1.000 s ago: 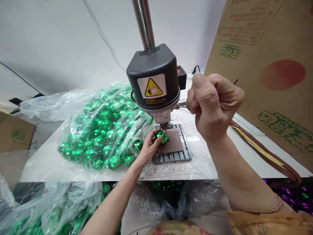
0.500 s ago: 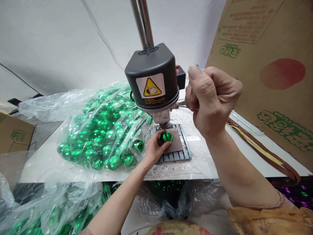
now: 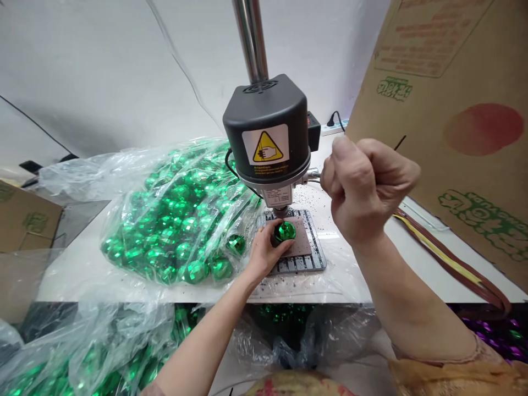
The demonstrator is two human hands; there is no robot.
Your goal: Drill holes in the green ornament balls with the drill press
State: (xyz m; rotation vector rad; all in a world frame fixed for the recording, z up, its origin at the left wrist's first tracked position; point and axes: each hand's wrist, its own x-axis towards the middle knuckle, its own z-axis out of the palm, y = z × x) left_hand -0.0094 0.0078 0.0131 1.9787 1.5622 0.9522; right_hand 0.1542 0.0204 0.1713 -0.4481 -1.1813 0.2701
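Note:
A shiny green faceted ball (image 3: 284,231) sits under the chuck of a small black drill press (image 3: 268,132), on a pinkish pad (image 3: 304,236) over the slotted grey base plate (image 3: 318,257). My left hand (image 3: 264,250) is closed around the ball from the left, thumb at the front and fingers behind. The thin bit reaches down at the top of the ball; whether it has entered cannot be made out. To the right of the motor, my right hand (image 3: 367,187) makes a fist on the press's feed lever (image 3: 313,175), whose grip is hidden inside the fingers.
A clear plastic bag (image 3: 173,220) of green balls lies left of the press. Dark shavings dot the white table (image 3: 346,286). A large cardboard box (image 3: 437,181) stands at right, beside a brown and yellow strap (image 3: 449,256). More bagged green balls (image 3: 103,368) are below the table's front edge.
My right hand has come down with the lever relative to the motor. My left hand keeps its hold on the ball. The whole view has shifted slightly.

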